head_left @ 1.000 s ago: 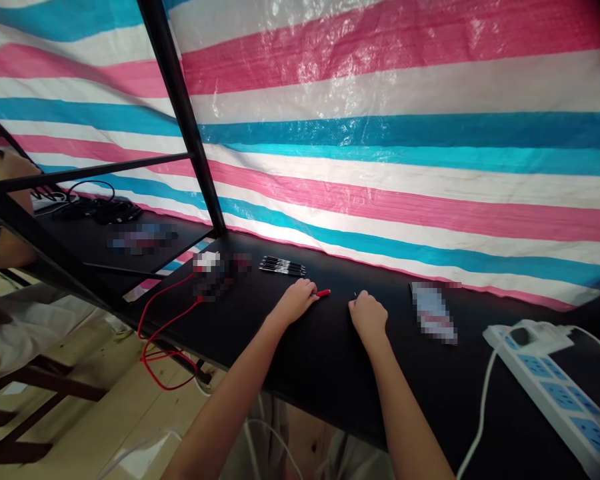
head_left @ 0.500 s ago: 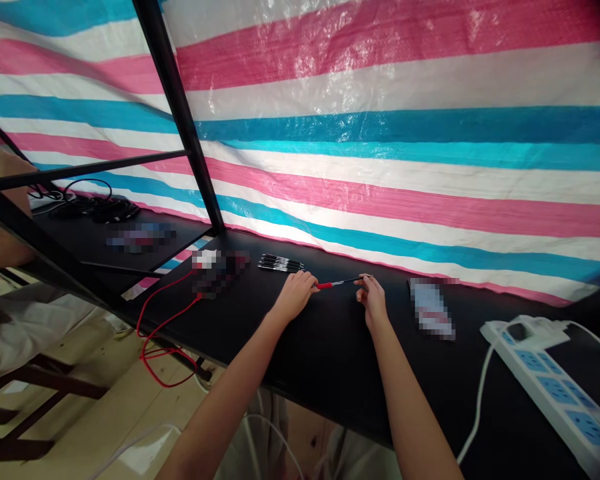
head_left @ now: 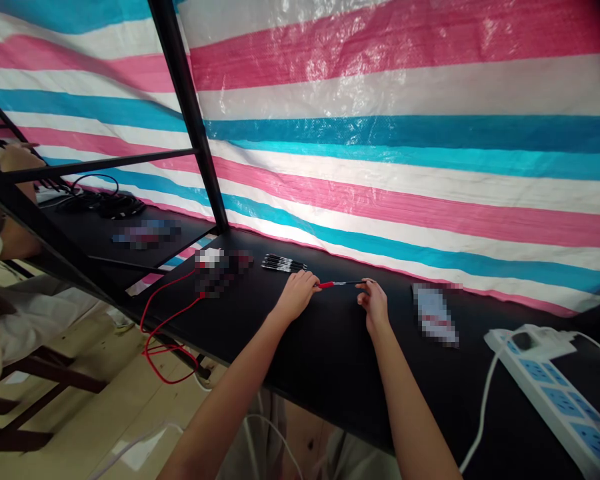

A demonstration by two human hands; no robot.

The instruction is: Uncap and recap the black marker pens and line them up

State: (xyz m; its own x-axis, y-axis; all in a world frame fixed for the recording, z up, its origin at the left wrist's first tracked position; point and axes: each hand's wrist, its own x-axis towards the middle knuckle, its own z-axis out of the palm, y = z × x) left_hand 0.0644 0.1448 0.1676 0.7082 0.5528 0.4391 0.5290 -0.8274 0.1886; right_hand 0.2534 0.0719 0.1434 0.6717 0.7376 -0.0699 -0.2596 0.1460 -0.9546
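One pen [head_left: 339,284]: left grip [head_left: 297,294] closed on red end, right grip [head_left: 375,303] pinching dark end; apparently two-handed alignment, next needing steadiness.

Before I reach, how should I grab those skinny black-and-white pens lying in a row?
Probably across the middle of the pens, squeezing the row's near and far long sides, since they lie side by side. Come from above and the left, because the left hand is close by their right ends.
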